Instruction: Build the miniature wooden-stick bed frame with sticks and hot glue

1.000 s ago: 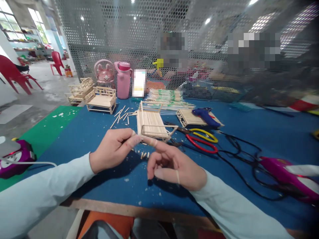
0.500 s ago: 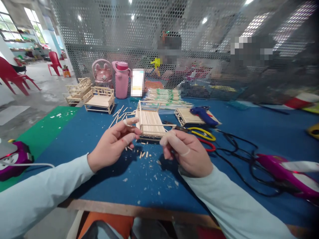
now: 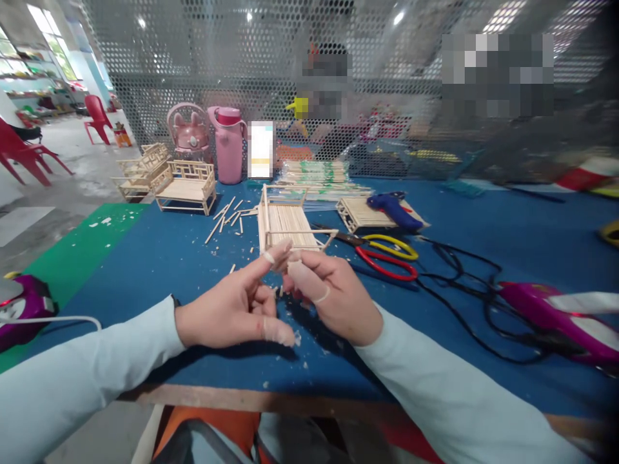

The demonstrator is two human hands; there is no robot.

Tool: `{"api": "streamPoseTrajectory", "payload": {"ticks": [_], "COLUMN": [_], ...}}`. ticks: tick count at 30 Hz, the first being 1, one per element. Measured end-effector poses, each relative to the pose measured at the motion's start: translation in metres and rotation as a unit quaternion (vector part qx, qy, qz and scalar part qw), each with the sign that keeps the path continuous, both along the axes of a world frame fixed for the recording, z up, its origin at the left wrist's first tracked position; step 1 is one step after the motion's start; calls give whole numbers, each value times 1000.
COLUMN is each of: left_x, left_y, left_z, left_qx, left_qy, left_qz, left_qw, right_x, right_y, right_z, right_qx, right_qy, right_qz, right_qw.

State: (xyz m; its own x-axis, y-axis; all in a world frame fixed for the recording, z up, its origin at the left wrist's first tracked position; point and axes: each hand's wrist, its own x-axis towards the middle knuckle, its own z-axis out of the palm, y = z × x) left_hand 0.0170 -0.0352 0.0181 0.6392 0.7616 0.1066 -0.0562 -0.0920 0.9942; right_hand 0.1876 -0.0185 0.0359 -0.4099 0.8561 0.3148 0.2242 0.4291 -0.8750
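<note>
My left hand (image 3: 236,309) is open, its thumb spread low and its index finger reaching to the fingertips of my right hand. With thumb and index finger pressed together, my right hand (image 3: 338,293) is closed; whatever lies in the pinch is hidden. Pale finger covers show on both hands. Just beyond them stands a miniature wooden bed frame (image 3: 286,222) made of thin sticks, with rails and posts. My hands overlap its near edge from this view. Scissors (image 3: 345,238) with a yellow and a red handle lie to its right.
Behind the scissors, a blue glue gun (image 3: 397,212) rests on a stick platform (image 3: 355,216). Loose sticks (image 3: 225,219) lie left of the frame, near a miniature bench (image 3: 186,187). Bundled sticks (image 3: 314,174) and a pink bottle (image 3: 229,148) stand behind. Black cords (image 3: 464,274) run rightward.
My hands have come together in front of the frame; the left moved right and spread its thumb, and the right moved left. The view has shifted slightly.
</note>
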Motion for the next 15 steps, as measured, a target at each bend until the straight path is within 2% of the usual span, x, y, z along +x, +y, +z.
{"api": "streamPoseTrajectory", "payload": {"ticks": [3, 7, 10, 13, 15], "left_x": [2, -1, -5, -11, -13], "left_y": [1, 6, 8, 11, 14], "left_z": [-3, -5, -9, -13, -14], "left_qx": [35, 134, 201, 235, 251], "left_qy": [6, -10, 12, 32, 38], "left_qz": [21, 144, 187, 209, 230], "left_qw": [999, 980, 962, 949, 940], "right_x": [0, 3, 5, 8, 11], "right_y": [-1, -6, -12, -14, -14], "right_z": [1, 3, 6, 8, 8], "right_qx": [-20, -55, 8, 96, 118], "right_qy": [2, 19, -30, -65, -84], "right_qz": [10, 76, 96, 57, 21], "right_qw": [1000, 995, 995, 992, 989]}}
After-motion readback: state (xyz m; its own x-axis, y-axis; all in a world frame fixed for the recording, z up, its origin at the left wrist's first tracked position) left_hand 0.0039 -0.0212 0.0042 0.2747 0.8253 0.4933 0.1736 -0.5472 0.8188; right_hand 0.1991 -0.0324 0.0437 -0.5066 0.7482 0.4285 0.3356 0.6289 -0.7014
